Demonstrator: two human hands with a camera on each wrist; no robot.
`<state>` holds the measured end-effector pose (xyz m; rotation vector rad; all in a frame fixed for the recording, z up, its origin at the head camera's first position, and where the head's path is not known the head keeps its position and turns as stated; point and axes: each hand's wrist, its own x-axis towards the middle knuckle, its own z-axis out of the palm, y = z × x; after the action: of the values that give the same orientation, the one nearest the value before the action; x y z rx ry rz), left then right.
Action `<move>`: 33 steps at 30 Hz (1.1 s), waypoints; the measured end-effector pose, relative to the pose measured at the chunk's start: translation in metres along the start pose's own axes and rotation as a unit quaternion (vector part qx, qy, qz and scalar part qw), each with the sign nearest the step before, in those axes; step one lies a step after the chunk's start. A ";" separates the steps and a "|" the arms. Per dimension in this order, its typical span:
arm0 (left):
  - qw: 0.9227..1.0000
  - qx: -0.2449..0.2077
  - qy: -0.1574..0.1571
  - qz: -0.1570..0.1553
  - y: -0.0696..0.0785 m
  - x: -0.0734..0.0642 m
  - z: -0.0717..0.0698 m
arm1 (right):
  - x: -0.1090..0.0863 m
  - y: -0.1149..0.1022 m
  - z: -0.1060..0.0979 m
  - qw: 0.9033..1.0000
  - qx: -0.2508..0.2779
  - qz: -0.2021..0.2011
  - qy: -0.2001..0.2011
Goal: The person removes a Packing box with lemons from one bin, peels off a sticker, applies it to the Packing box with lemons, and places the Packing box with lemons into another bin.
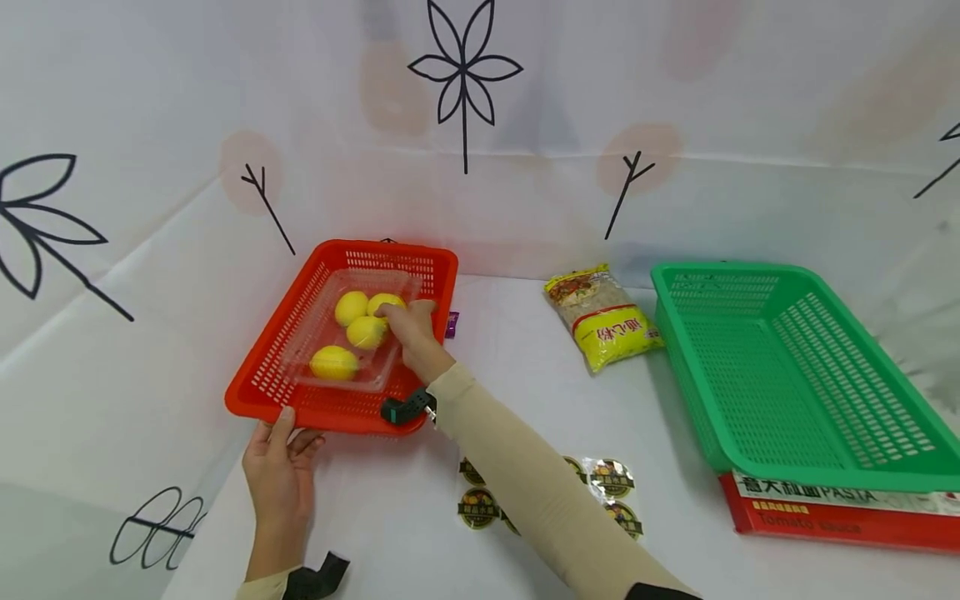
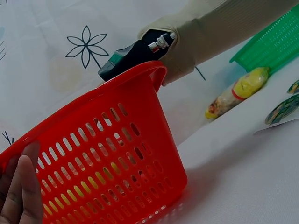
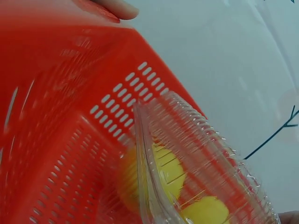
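A clear plastic box [image 1: 311, 337] with several lemons [image 1: 333, 363] inside sits in a red basket [image 1: 247, 375]. My right hand [image 1: 418, 337] reaches over the basket's right side and grips the box near its far right part; in the right wrist view only a bit of that hand shows at the lower right corner. Ribbed clear plastic [image 3: 205, 133] covers the lemons there. With its thumb over the near rim and its fingers against the outer wall, my left hand [image 1: 279, 475] holds the red basket at the front left.
A yellow bag of pasta [image 1: 603, 321] lies right of the red basket. The green basket [image 1: 795, 375] stands at the right, over a red pasta box [image 1: 825, 521]. Round stickers [image 1: 477, 508] lie under my right forearm. A small purple packet [image 1: 452, 324] shows beside the red basket.
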<state>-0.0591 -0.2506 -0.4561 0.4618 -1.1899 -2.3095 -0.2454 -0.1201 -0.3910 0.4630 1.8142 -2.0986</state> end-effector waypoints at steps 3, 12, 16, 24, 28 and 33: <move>1.000 -0.003 -0.006 0.011 -0.003 0.000 -0.002 | 0.001 0.002 0.000 1.000 -0.010 -0.017 -0.002; 1.000 -0.020 0.005 0.011 -0.002 0.001 -0.002 | -0.001 0.001 0.002 0.999 -0.025 -0.027 -0.019; 1.000 -0.019 0.008 0.010 -0.001 0.002 -0.003 | -0.001 0.001 0.003 0.999 -0.028 -0.034 -0.021; 1.000 -0.014 0.016 0.017 0.001 0.001 -0.003 | -0.003 -0.001 0.005 0.998 -0.032 -0.037 -0.025; 1.000 -0.010 0.011 0.009 0.002 0.001 -0.002 | -0.004 -0.002 0.004 0.998 -0.024 -0.045 -0.022; 1.000 -0.009 0.013 0.005 0.001 0.001 -0.002 | -0.006 -0.003 0.002 0.998 -0.026 -0.056 -0.020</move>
<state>-0.0587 -0.2537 -0.4563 0.4772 -1.1568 -2.2970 -0.2417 -0.1219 -0.3849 0.3104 1.9067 -2.1122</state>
